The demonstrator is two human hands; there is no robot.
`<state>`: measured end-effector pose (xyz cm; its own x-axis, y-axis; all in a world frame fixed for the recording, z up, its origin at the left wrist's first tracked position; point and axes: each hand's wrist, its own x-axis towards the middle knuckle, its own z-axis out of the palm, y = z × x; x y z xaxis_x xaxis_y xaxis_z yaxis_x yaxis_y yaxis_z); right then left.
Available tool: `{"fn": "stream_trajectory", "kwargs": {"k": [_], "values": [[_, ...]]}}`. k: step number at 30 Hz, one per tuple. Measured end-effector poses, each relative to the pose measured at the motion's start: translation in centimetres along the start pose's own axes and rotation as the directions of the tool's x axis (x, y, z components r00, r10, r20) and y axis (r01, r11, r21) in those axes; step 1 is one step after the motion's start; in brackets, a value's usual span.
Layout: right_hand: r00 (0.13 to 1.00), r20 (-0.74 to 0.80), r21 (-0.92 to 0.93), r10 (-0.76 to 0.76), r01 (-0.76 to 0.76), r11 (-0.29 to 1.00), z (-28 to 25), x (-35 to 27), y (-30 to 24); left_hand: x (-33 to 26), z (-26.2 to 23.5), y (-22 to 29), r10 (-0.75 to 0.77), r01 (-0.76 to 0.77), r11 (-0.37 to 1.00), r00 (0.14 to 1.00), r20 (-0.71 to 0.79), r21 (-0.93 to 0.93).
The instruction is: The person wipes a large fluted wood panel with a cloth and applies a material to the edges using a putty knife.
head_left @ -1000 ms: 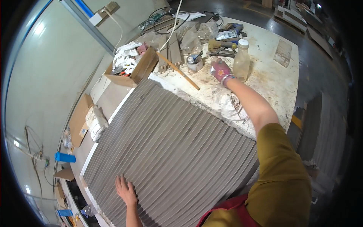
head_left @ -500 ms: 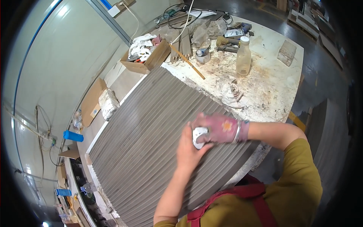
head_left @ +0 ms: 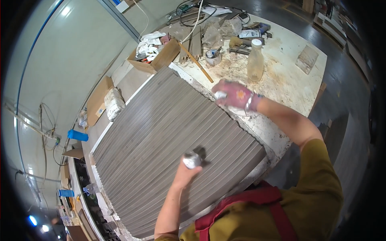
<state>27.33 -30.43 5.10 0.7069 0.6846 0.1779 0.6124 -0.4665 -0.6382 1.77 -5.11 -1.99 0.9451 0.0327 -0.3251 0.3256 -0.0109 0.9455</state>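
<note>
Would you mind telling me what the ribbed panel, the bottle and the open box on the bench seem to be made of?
Ribbed panel: probably wood or a wood composite, matte grey-brown, with long parallel slats and no shine.
Bottle: cloudy translucent plastic with a white cap; light passes through it.
Open box: plain brown cardboard with folded flaps.
Bench: pale, stained and rough; the material is unclear.

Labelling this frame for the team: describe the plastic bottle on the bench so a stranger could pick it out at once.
Start at the pale, stained workbench beyond the big grey ribbed panel. The bottle stands upright just past the gloved right hand, to the right of a small round tin. It is the only tall, cloudy, see-through container with a white cap; its neighbours are low tools and scraps.
</note>
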Motion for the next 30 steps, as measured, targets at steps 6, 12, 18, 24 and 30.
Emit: {"fn": "stream_trajectory", "kwargs": {"k": [6, 12, 18, 24, 30], "values": [[0.951, -0.115, -0.251, 0.287, -0.307, 0.918, 2.8, 6.0, 17.4, 3.7, 0.9, 2.1, 0.172, -0.131, 0.981, 0.934, -0.314, 0.145], [0.964, 0.003, -0.442, 0.265, -0.237, 0.865, 1.1, 6.4, 13.6, 6.6, 0.0, 0.7, 0.415, -0.139, 0.853, 0.764, -0.494, 0.503], [0.701, -0.692, -0.563, -0.171, -0.376, 0.736, -11.0, 0.9, 8.4, 8.1, 0.3, -0.1, 0.400, -0.234, 0.906, 0.749, -0.529, 0.352], [0.820, -0.571, -0.387, 0.046, -0.318, 0.866, -13.0, 1.7, 15.7, 8.8, -0.2, -0.1, 0.350, -0.184, 0.924, 0.758, -0.550, 0.334], [0.783, -0.595, -0.348, 0.181, -0.454, 0.820, -17.3, 0.3, 17.4, 8.8, -0.6, -0.4, 0.400, -0.166, 0.888, 0.738, -0.544, 0.428]]}}
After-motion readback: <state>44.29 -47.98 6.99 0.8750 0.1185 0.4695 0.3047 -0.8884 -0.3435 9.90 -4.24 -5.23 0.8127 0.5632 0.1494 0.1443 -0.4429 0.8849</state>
